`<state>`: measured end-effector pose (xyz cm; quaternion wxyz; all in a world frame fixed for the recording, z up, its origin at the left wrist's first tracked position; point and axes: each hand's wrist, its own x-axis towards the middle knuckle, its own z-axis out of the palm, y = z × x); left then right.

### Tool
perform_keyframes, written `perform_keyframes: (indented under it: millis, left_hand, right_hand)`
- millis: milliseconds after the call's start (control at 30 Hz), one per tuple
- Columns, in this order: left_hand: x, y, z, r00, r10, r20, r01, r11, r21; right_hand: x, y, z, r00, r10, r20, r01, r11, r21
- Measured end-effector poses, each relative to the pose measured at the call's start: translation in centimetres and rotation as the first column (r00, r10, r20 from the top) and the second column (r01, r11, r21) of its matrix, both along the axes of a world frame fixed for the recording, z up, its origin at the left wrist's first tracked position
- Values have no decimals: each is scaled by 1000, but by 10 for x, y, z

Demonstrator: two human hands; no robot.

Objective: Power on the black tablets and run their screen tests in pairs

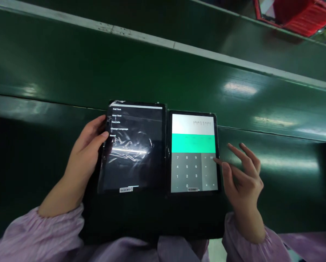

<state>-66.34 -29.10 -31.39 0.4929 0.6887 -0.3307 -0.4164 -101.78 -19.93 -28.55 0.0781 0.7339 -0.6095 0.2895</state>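
Observation:
Two tablets lie side by side in front of me. The left tablet has a dark screen under wrinkled clear film, listing Full Test, Item Test, Test Info, Change Language and Reset. My left hand grips its left edge, thumb at the front and fingers along the side. On the right tablet a calculator shows, with a white and green display above grey keys. My right hand has its fingers spread, the index fingertip over the DEL key; whether it touches the glass I cannot tell. Barcode stickers mark the lower edges.
The green work surface stretches beyond the tablets, crossed by a pale strip. A red bin-like object is at the far right. Bright light reflections streak the surface on the right.

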Motion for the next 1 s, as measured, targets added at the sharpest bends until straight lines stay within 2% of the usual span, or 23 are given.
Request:
perform_keyframes:
  millis: [233, 1000]
  left_hand:
    - [4, 1, -5, 1000, -29, 3, 29, 999, -36]
    - [-1, -1, 2, 1000, -6, 11, 6, 1000, 18]
  right_hand:
    - [2, 2, -7, 1000, -13, -9, 13, 1000, 21]
    - [3, -4, -3, 997, -33, 66, 28, 997, 69]
